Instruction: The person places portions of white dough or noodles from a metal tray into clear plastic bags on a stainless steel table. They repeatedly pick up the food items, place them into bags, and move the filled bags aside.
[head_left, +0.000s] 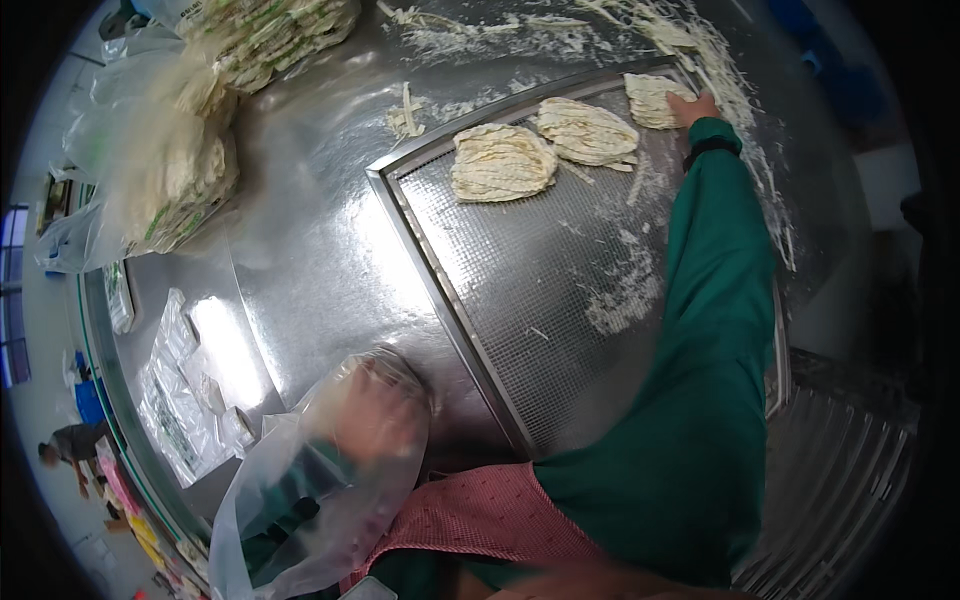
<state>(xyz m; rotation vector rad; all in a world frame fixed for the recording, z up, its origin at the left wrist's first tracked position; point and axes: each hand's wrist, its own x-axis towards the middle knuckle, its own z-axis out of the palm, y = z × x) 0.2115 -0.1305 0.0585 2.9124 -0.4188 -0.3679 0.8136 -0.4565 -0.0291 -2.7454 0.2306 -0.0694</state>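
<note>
My right hand (694, 109), at the end of a green sleeve, grips the right edge of a folded noodle bundle (651, 101). This bundle lies in the far right corner of a metal-framed mesh tray (517, 300). Two more bundles rest on the mesh to its left, a middle noodle bundle (586, 131) and a left noodle bundle (504, 163). Low in the view, my left hand (379, 412) is inside a clear plastic bag (352, 495), which covers it past the wrist. Blur and the film hide how its fingers are set.
Bagged noodles (180, 165) stand at the left, with another noodle pack (277, 37) behind. Flat plastic bags (180, 397) lie on the steel table (315, 225). Loose noodle strands (739, 97) and flour line the far right. A person (75, 446) is in the left background.
</note>
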